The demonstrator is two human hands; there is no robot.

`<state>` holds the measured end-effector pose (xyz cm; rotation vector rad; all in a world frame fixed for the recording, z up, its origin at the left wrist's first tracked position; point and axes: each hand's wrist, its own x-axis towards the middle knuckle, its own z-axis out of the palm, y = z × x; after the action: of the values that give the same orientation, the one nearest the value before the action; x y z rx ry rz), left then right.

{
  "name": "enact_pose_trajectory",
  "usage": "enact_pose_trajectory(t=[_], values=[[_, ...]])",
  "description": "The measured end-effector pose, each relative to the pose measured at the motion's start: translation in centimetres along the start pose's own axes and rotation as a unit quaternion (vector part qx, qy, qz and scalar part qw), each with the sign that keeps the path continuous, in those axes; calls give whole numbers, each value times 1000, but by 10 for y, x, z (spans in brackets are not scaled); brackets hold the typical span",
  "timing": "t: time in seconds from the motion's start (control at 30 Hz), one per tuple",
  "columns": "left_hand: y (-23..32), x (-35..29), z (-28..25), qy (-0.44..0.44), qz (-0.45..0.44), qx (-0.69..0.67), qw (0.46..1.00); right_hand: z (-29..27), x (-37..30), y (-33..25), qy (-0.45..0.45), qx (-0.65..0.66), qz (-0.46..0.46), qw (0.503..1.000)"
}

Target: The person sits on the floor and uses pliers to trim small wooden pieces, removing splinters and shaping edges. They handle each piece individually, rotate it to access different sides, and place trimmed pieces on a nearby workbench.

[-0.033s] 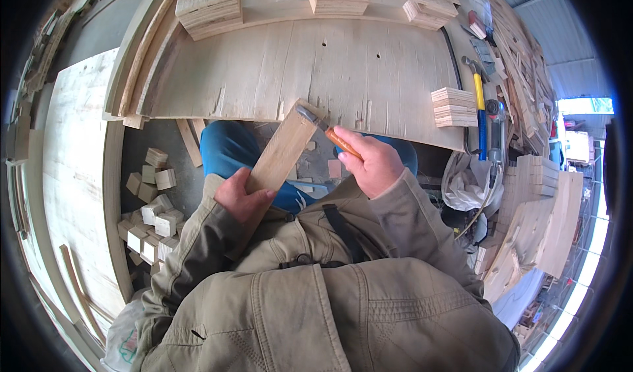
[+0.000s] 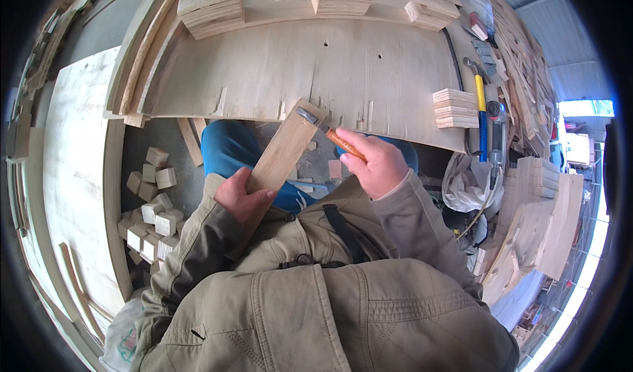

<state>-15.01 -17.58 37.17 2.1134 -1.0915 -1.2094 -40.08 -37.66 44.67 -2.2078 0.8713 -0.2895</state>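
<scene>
My left hand is closed around a flat wooden board, thumb across its face. The board slants up and away from my lap, its far end at the edge of a plywood panel. In my right hand is a chisel with an orange-brown wooden handle, fingers wrapped round the handle and index finger along it. Its metal blade lies over the far end of the board; whether the edge bites into the wood cannot be made out.
Stacked plywood blocks stand on the panel's right side. Beyond them lie a hammer with a yellow and blue handle and a grey power tool. Small wooden blocks are heaped at left beside a large pale board. A white bag sits at right.
The chisel and my right hand have shifted very slightly to the right and down. My left hand and the board look unmoved.
</scene>
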Motion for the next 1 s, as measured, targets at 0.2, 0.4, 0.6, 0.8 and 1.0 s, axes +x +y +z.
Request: enact_pose_trajectory(t=[0.2,0.4,0.6,0.8,1.0], values=[[0,-4,-5,-12,8,-84,996,-2,-14,8,91,123,32,988],[-2,0,-39,73,88,-300,947,-1,-29,17,137,294,168,931],[3,11,-71,143,113,-505,844,0,-39,29,130,324,184,919],[0,22,-73,145,158,-592,777,3,-44,31,136,328,173,919],[1,22,-68,122,140,-634,751,6,-44,32,135,344,173,913]])
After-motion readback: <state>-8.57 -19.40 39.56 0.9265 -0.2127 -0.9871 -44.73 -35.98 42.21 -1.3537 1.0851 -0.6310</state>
